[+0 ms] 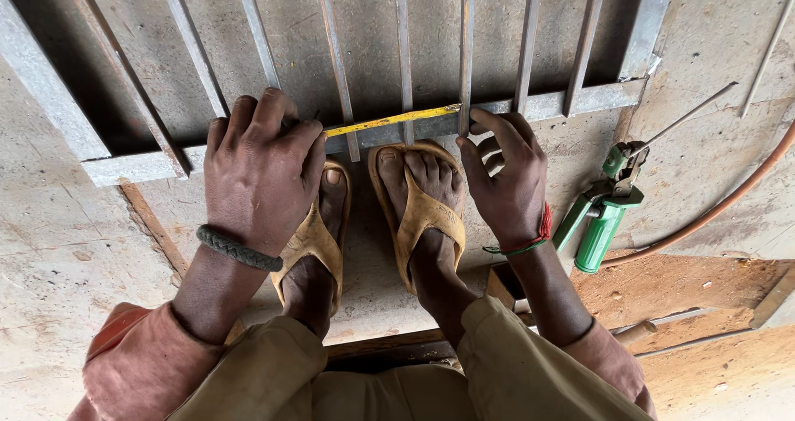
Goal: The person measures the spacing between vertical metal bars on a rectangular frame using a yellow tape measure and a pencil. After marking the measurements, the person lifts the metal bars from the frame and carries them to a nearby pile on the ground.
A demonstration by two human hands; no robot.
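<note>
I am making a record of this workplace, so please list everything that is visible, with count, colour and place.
metal frame: one, grey, lying on the floor across the top.
bars: about nine, grey, running up from the frame's lower rail.
tape measure: one, yellow, stretched along the rail between the hands.
electrode holder: one, green, on the floor at right, with a thin rod.
hose: one, orange-brown, far right.
sandals: two, tan, on the feet, centre.
left hand: on the rail, over the tape's left end; grey bracelet.
right hand: fingers at a bar by the tape's right end; red thread on the wrist.
</note>
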